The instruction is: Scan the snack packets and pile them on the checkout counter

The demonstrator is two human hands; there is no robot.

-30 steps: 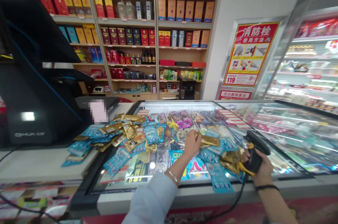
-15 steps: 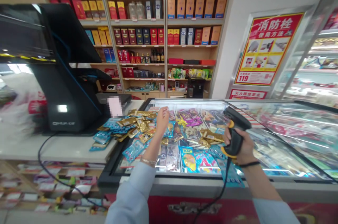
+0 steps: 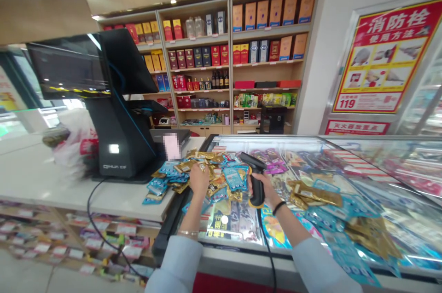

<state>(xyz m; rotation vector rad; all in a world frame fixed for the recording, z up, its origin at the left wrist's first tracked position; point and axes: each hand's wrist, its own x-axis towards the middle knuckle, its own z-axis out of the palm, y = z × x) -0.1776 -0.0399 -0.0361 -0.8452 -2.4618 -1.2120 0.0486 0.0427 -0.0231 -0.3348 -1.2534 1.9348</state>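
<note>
My right hand (image 3: 260, 188) grips a black-and-yellow barcode scanner (image 3: 256, 178) by its handle, its head pointing left over the freezer's glass top. A cord hangs from the handle. My left hand (image 3: 199, 179) is in the pile of gold packets (image 3: 211, 158) at the freezer's left edge. Its fingers are curled, and what they hold is hidden. Blue packets (image 3: 235, 178) lie between my hands, and others (image 3: 157, 186) rest on the counter's corner. To the right of the scanner, more gold packets (image 3: 319, 193) and blue packets (image 3: 348, 256) are spread on the glass.
On the white counter (image 3: 133, 194) stand a black checkout terminal (image 3: 117, 146) and a white-and-red plastic bag (image 3: 78, 141). A cable droops from the counter. The chest freezer's dark frame (image 3: 169, 233) borders the counter. Shelves of boxes (image 3: 198, 57) stand behind, beside a red wall poster (image 3: 385, 60).
My left hand has lowered from above the glass into the gold packets. My right hand has carried the scanner left, over the blue packets. The view has turned, showing more packets at right.
</note>
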